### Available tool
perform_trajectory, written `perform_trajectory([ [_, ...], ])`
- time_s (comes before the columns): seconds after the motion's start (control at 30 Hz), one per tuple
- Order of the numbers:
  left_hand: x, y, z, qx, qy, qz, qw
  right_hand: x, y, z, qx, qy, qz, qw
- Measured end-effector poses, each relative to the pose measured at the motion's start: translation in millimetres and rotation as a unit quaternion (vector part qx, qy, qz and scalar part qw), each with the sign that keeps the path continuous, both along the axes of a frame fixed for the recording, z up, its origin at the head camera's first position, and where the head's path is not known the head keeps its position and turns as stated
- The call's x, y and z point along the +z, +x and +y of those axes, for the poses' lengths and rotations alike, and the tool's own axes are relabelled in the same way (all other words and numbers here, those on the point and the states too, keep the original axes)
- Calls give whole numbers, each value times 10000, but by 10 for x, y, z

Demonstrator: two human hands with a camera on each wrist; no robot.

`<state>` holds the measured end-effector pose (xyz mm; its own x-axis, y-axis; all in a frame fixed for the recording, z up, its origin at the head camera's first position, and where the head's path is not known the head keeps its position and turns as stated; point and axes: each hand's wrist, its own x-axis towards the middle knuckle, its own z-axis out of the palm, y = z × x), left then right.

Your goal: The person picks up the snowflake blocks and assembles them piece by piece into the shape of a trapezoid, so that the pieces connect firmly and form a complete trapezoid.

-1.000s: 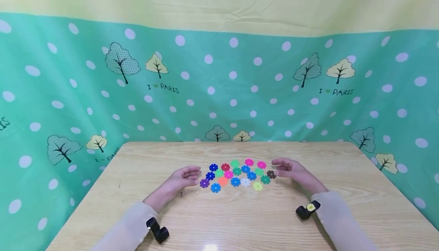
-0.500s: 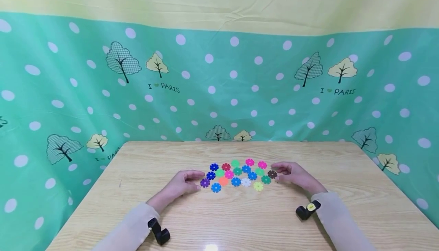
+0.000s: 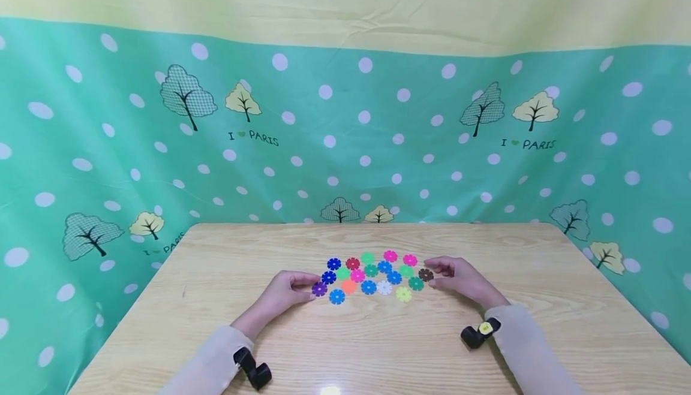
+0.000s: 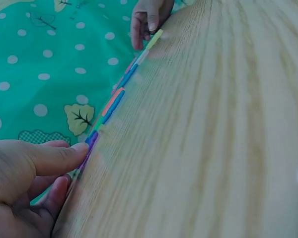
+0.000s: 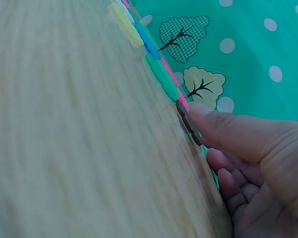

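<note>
Several flower-shaped plastic discs with notched edges lie flat in a loose cluster on the table, among them a red disc (image 3: 352, 264), an orange disc (image 3: 348, 286) and a yellow disc (image 3: 403, 294). My left hand (image 3: 286, 293) rests at the cluster's left end, thumb and forefinger beside the purple disc (image 3: 320, 289). In the left wrist view its thumb (image 4: 59, 157) overlaps that disc's edge. At the opposite end, my right hand (image 3: 459, 276) has its fingers loosely bent around the brown disc (image 3: 426, 275). The right wrist view shows the thumb (image 5: 228, 126) right at the brown disc's rim.
The wooden table (image 3: 351, 347) extends to a green dotted curtain (image 3: 345, 125) hanging behind and along the sides. A black wrist camera (image 3: 254, 370) sits on the left sleeve, and another black camera (image 3: 477, 334) on the right one.
My left hand has moved right, its fingers now at the purple disc. My right hand has come slightly closer around the brown disc. The discs keep their arrangement.
</note>
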<state>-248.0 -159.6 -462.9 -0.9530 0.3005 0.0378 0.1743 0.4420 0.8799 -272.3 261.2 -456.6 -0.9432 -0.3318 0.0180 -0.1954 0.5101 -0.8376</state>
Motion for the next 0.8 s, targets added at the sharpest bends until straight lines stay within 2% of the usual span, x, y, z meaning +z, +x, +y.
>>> perform_trajectory([
  [0.13, 18, 6, 26, 24, -208, 11, 9998, -4, 6, 3, -3, 305, 205, 9993],
  [0.3, 23, 7, 33, 130, -259, 8, 9996, -13, -16, -10, -75, 693, 414, 9967],
  [0.57, 46, 22, 23, 138, -237, 79, 9996, -32, -74, -34, -51, 837, 563, 9949],
  [0.8, 36, 0, 35, 15, -320, 104, 9994, -40, -61, -25, -123, 855, 524, 9949],
])
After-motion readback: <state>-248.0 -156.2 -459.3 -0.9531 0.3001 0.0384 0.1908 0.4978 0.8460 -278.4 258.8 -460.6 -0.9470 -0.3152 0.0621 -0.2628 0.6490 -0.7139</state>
